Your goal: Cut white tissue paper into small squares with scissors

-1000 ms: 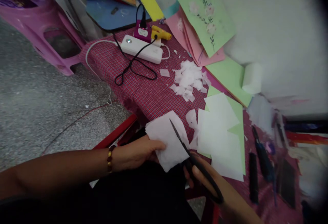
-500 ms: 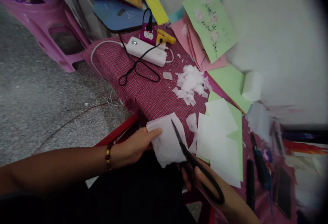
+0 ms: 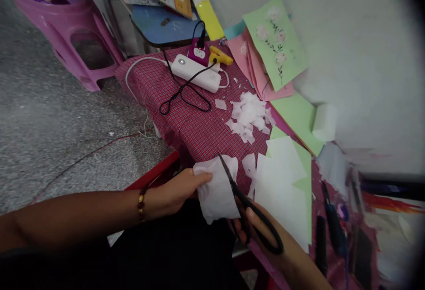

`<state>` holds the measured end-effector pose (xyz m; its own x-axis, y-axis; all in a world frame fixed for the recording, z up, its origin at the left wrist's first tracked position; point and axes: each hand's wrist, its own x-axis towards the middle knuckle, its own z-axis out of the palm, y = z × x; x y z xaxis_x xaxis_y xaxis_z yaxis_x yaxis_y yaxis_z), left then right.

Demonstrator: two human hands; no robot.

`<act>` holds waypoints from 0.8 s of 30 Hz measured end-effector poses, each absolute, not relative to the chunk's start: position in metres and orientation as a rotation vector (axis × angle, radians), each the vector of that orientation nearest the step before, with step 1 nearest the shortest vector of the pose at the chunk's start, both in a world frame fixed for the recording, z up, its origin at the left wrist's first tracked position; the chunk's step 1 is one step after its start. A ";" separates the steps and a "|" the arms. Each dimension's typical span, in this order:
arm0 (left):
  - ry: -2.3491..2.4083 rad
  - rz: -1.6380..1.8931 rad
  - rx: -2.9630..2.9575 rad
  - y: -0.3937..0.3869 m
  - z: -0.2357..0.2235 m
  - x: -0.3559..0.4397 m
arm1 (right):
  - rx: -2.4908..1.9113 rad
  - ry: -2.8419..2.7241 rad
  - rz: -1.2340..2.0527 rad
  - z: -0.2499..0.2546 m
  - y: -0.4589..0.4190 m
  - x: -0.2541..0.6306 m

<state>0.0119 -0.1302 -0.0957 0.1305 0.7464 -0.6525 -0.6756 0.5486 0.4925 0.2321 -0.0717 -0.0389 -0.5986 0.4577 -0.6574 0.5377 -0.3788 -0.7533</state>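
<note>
My left hand (image 3: 184,188) pinches a thin white paper sheet (image 3: 215,197) at its left edge, thumb on top. My right hand (image 3: 254,223) grips black-handled scissors (image 3: 241,195), fingers in the loops. One blade lies over the right part of the sheet, pointing up and left; the other blade is hidden beneath it. Narrow white offcuts (image 3: 249,168) rest on the checked cloth to the right of the sheet. Farther up is a heap of small white paper scraps (image 3: 249,113).
A red checked cloth (image 3: 199,130) covers the table. On it are a white power strip (image 3: 195,73), a yellow glue gun (image 3: 221,56) with a black cord, and white sheets (image 3: 282,183) over green paper. Painted green paper (image 3: 277,42) leans on the wall. A pink stool (image 3: 66,29) stands left.
The view has shifted slightly, so the table things sit lower. Along the right side of the sheet, the scissors appear a little farther left, and the strip of paper beyond the blade looks narrower.
</note>
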 end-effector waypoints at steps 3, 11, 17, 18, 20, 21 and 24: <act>1.005 1.084 0.072 -0.129 -0.095 0.011 | 1.394 1.743 -2.145 -0.039 -0.072 0.230; 1.004 1.085 0.056 -0.129 -0.095 0.010 | 1.478 1.760 -2.058 -0.031 -0.073 0.216; 0.884 0.935 0.218 -0.130 -0.093 0.008 | 1.527 1.815 -2.103 -0.027 -0.045 0.205; 0.899 0.934 0.234 -0.130 -0.093 0.008 | 1.533 1.810 -2.173 -0.027 -0.037 0.204; 0.928 0.967 0.237 -0.129 -0.093 0.007 | 1.529 1.737 -2.340 -0.027 -0.025 0.207; 0.938 0.987 0.225 -0.129 -0.093 0.007 | 1.529 1.695 -2.402 -0.026 -0.022 0.211; 0.935 1.021 0.156 -0.129 -0.095 0.007 | 1.549 1.696 -2.414 -0.022 -0.033 0.236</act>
<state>0.0066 -0.1286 -0.0947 0.1870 0.7835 -0.5926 -0.6595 0.5473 0.5154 0.2357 -0.0330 -0.0217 -0.5536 0.6061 -0.5711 0.3315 -0.4687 -0.8188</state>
